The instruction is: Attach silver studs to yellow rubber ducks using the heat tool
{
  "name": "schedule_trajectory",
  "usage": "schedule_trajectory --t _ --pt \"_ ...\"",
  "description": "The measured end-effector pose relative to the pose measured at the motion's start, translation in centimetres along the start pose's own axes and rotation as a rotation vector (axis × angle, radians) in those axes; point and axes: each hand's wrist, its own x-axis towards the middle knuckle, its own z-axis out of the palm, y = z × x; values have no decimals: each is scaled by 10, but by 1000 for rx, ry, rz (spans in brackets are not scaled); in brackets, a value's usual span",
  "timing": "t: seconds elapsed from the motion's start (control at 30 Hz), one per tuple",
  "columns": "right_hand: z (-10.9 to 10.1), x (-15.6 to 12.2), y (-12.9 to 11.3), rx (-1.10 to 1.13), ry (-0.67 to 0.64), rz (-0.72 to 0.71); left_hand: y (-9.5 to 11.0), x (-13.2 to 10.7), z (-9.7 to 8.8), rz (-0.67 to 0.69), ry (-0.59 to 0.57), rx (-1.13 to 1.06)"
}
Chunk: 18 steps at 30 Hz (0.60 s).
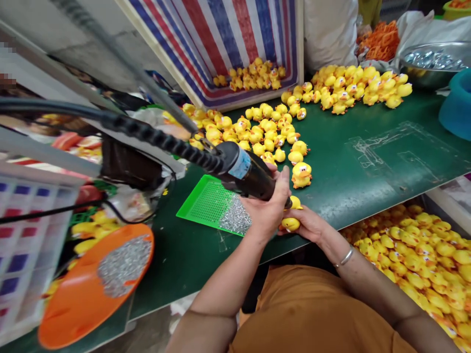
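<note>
1. The left hand (267,211) closes its fingers (281,184) tightly round the grip of a black power tool (253,179), with the narrow tip at a yellow toy duck (290,224).
2. The right hand (305,225) cradles that duck in curled fingers, partly hidden behind the tool's tip.
3. Both forearms angle inward over the edge of a green table (368,162), and a silver bangle (346,257) circles the right wrist.
4. Just beside the left hand lies a green mesh tray (200,206) with silver studs (235,215). A coiled black hose (158,139) runs from the tool.
5. Farther out, loose ducks (265,132) crowd the table, more fill a bin (415,255), and an orange plate (73,314) holds more studs.
</note>
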Motion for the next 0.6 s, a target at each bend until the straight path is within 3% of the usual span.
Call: schedule_trajectory --t 0.33,0.47,0.6 --pt "0 -2 -2 18 -11 6 -5 3 -4 -37 -209 -88" --pt "5 0 -4 28 26 -60 4 5 2 16 -104 -55" --pt "10 6 -12 -12 53 -106 34 13 -1 162 95 -156"
